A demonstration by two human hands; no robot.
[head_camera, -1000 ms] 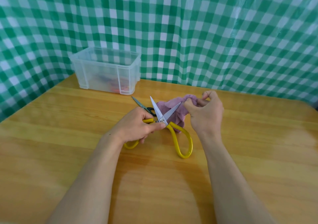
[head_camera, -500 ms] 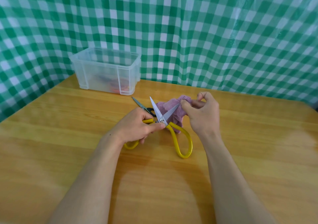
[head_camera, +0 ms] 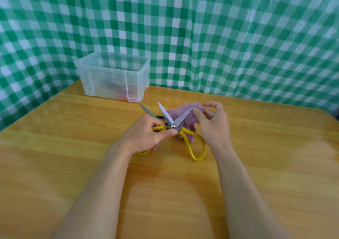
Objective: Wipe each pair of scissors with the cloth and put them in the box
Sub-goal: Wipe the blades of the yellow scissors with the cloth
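My left hand (head_camera: 146, 135) grips the left handle of the yellow-handled scissors (head_camera: 192, 147), whose blades are spread apart and point away from me. My right hand (head_camera: 212, 123) pinches the purple cloth (head_camera: 179, 114) at the tip of the right blade. The cloth bunches behind the blades and rests on the wooden table (head_camera: 165, 183). A second pair of scissors (head_camera: 148, 112) with a dark handle lies flat behind my left hand, partly hidden by it. The clear plastic box (head_camera: 113, 77) stands at the back left with reddish items inside.
A green-and-white checked sheet (head_camera: 201, 36) hangs behind the table and along its left side. The table's right corner lies at the far right.
My right hand has slid the cloth along the right blade toward the tip and back a little. The left hand and the yellow scissors stay put.
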